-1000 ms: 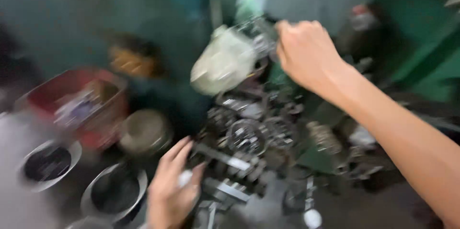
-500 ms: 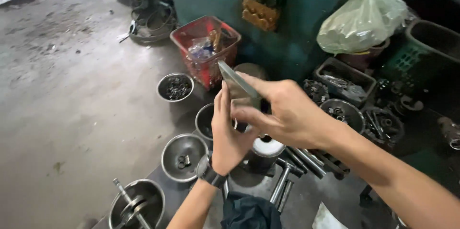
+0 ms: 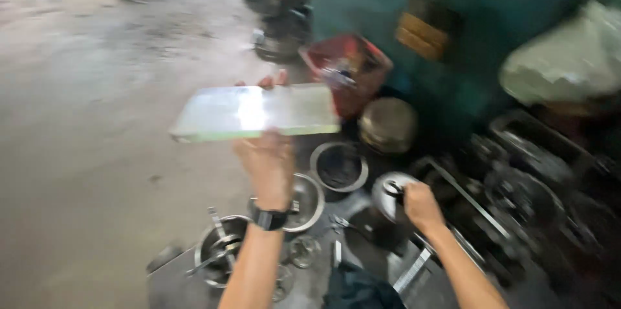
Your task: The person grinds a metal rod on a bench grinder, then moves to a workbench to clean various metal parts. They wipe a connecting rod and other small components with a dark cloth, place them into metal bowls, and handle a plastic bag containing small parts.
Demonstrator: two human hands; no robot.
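I see a red basket [image 3: 349, 66] against the green machine [image 3: 453, 31], steel bowls [image 3: 338, 166] on the floor, and a pale plastic bag [image 3: 569, 63] at right.

The flat plate [image 3: 255, 112] in the left hand [image 3: 266, 163] is showing as bright, smooth, glossy metal. The near bowls [image 3: 338, 166] are reading as shiny steel. The far-left floor [image 3: 84, 121] is appearing rough, matt concrete.

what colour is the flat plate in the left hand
Pale, shiny silver-grey, glaring near-white in the light. The flat plate rests on the left hand; the head view shows it.
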